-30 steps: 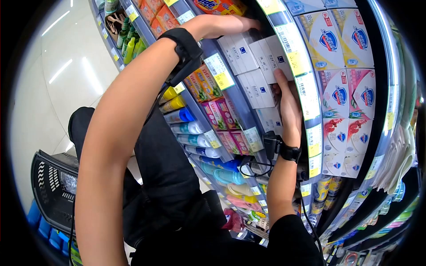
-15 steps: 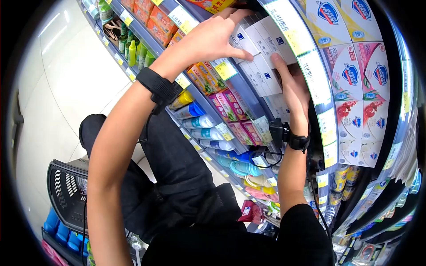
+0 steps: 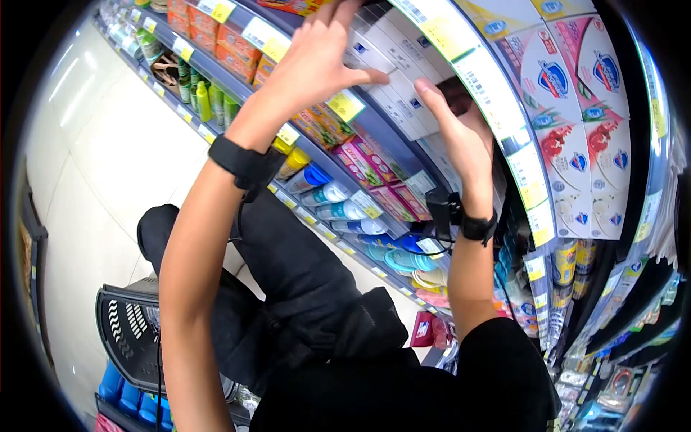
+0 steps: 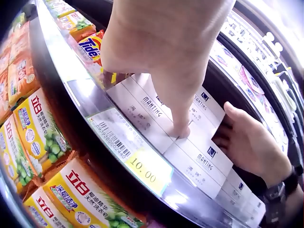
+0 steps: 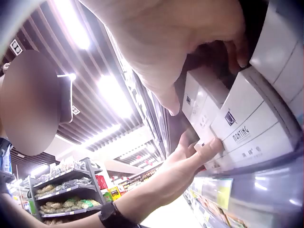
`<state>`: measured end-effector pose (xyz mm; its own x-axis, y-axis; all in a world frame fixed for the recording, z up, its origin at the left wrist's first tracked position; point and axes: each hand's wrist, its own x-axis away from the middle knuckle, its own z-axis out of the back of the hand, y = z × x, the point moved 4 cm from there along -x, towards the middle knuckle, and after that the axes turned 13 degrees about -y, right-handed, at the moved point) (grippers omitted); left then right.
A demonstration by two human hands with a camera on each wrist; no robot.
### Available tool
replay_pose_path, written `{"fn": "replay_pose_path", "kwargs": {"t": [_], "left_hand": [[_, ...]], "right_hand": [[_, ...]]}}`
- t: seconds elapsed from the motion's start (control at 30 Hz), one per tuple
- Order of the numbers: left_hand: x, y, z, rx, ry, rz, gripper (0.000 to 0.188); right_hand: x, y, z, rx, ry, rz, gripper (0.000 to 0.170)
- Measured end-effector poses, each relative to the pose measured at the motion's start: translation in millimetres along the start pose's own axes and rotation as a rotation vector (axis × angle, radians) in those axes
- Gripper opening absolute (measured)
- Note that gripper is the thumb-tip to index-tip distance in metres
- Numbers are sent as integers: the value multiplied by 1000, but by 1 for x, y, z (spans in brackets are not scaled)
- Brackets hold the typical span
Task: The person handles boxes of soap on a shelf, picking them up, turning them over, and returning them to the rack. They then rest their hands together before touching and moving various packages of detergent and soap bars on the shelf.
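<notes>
White MANTING boxes [image 4: 202,164] sit in a tight block on a shelf behind a clear front strip. My left hand [image 3: 317,68] spreads over the block's far left end; its thumb tip presses the boxes near a seam in the left wrist view. Its other fingers reach past the end and are partly hidden. On the other side, my right hand [image 3: 466,144] has its thumb stretched out beside the boxes. Its remaining fingers reach into the dark gap behind them, and in the right wrist view the fingertips [image 5: 240,59] come close to a rear box.
Price labels [image 4: 133,154] line the shelf edge. Orange and yellow soap packs [image 4: 76,190] fill the lower shelf, and Safeguard boxes [image 3: 554,72] stand on the upper one. A Tide pack [image 4: 92,47] lies beyond the white boxes. A black basket [image 3: 129,331] is by the legs.
My left hand has drawn back from deep behind the boxes, and its thumb now lies on their faces. My right thumb has lifted off the box faces. The head view has shifted.
</notes>
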<state>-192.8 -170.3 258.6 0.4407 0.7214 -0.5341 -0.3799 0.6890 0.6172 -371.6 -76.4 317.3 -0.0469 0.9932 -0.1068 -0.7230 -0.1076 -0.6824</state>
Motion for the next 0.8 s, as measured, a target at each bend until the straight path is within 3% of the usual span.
{"fn": "replay_pose_path", "kwargs": {"t": [0.07,0.1,0.17,0.2,0.23,0.33,0.43,0.5,0.53,0.63,0.8], "left_hand": [[10,3,-2,-125,94,-38,105],[15,11,3,-22,55,5,101],[29,19,6,94,287,-71,88],[40,16,4,25,390,-144,68],[52,13,0,154,463,-141,49],[87,24,-21,548,425,1,22],[115,40,-56,936,325,120,12],[127,47,-79,1042,285,186,12],[129,48,-88,1038,241,207,12],[126,48,-98,938,102,216,10],[132,36,-100,999,92,280,12]], "right_hand": [[26,10,6,112,183,5,51],[43,21,6,173,278,56,49],[81,19,-1,273,334,256,40],[97,18,-1,319,268,304,35],[115,25,2,401,244,324,30],[156,46,21,623,276,245,22],[173,60,36,718,347,117,26],[174,68,42,756,411,50,32],[176,78,46,676,394,-7,43],[171,97,57,469,453,0,48],[154,143,107,-126,501,-143,48]]}}
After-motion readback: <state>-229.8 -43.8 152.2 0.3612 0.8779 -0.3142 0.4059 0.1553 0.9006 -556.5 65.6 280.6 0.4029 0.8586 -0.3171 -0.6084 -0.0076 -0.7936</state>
